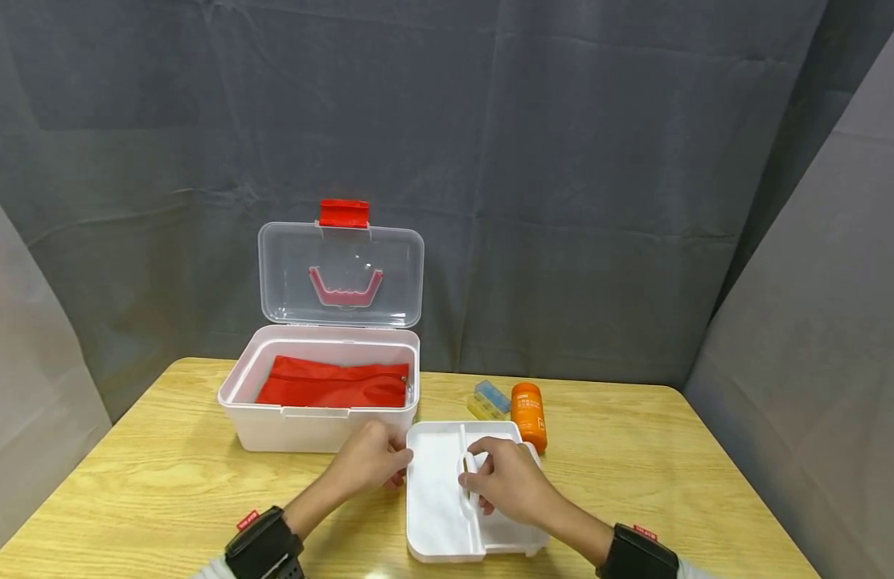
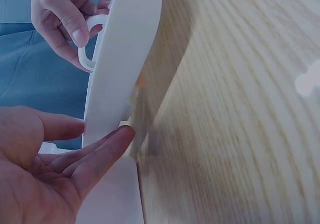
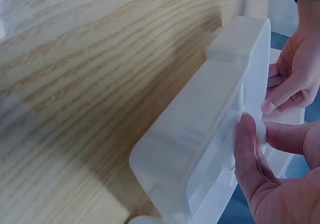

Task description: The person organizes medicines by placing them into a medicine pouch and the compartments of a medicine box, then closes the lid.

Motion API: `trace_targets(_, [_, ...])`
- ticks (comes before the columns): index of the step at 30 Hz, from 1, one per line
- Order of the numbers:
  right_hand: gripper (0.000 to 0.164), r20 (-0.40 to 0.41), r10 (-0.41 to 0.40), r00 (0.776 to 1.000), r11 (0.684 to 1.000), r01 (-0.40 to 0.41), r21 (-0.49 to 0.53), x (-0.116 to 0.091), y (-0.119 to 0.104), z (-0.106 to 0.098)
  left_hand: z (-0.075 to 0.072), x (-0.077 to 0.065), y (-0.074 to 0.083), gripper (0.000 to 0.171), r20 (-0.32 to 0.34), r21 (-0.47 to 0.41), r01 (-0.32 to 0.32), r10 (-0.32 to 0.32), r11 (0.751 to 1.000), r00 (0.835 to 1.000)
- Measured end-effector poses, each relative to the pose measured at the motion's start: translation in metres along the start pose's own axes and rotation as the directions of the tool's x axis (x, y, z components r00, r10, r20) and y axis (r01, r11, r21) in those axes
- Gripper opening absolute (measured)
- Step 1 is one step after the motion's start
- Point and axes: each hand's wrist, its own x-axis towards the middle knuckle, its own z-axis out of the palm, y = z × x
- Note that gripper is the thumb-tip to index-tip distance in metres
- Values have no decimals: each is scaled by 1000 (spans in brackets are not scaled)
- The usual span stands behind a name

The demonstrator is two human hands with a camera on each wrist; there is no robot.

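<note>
A white divided tray [image 1: 436, 498] is held above the table's front middle, with a gap and shadow beneath it in the wrist views. My right hand [image 1: 512, 482] pinches its raised loop handle [image 2: 85, 54] between thumb and fingers. At the tray's left side, my left hand [image 1: 371, 454] has the thumb at the rim and the fingers against the outer wall and lower edge. Just left of the tray stands a white storage box [image 1: 295, 430], its clear lid [image 1: 288, 273] raised at the back. Inside lies a red fabric pouch [image 1: 331, 382].
Behind the tray, a small blue and yellow plastic case [image 1: 490, 400] sits beside an orange bottle [image 1: 528, 414]. The wooden table [image 1: 657, 474] ends at a grey cloth backdrop [image 1: 584, 201]. Pale panels flank the table on both sides.
</note>
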Motion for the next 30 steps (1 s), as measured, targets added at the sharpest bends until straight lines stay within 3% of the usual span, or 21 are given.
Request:
trace_targets(12, [45,23,13,1000,999,-14,51,-2,9,4,5,0,-9,7,49,-29,9,-8,1000,999])
trace_targets(22, [45,27,28,999,996,-31,88,-1,14,6,10,4,-13,7,-5,46,-7,7,999,1000])
trace_targets(30, [44,24,28,999,994,-31,104,1,19,8,14,4,-16,4,3,12,0,0,1000,1000])
